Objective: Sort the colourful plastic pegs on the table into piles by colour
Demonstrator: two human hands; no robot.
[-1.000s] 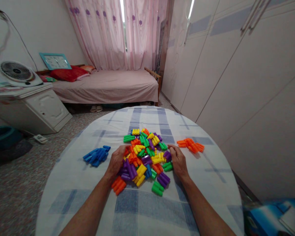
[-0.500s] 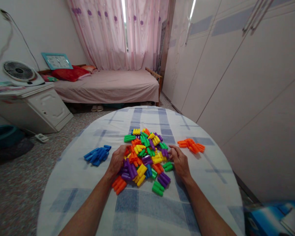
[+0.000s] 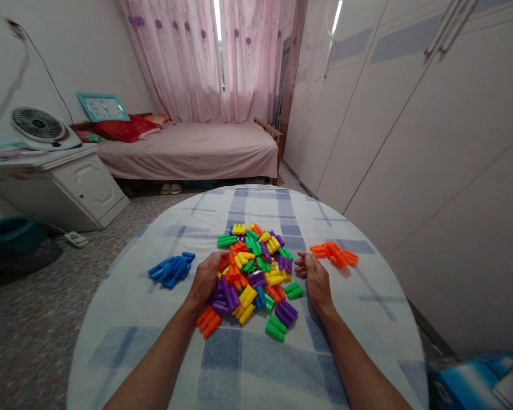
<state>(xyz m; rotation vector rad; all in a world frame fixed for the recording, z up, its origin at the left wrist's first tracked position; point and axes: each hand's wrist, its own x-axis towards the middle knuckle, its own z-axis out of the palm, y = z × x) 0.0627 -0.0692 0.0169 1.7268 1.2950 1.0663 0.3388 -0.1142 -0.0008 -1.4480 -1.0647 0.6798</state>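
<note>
A mixed pile of plastic building blocks (image 3: 256, 278), shaped like joined tubes, lies mid-table in purple, yellow, green, orange and some blue. My left hand (image 3: 206, 278) rests against the pile's left edge, fingers stretched towards orange and purple blocks; its fingertips are partly hidden among them. Just off the right edge is my right hand (image 3: 315, 279), fingers apart and slightly bent, with nothing in them. A purple block (image 3: 285, 265) and a green block (image 3: 293, 290) lie closest to it. Left of my left hand sits a group of blue blocks (image 3: 171, 270). Orange blocks (image 3: 336, 254) form a group beyond my right hand.
A blue-and-white checked cloth (image 3: 260, 199) covers the round table. Behind stands a bed (image 3: 196, 148) with a red pillow. A cabinet with a fan (image 3: 40, 125) is at left, a tall wardrobe (image 3: 410, 171) at right. A blue box (image 3: 483, 381) lies low at the right.
My right hand has drawn slightly right, away from the pile's edge, and its fingers have come off the purple block. My left hand stays at the pile. The view has shifted slightly.
</note>
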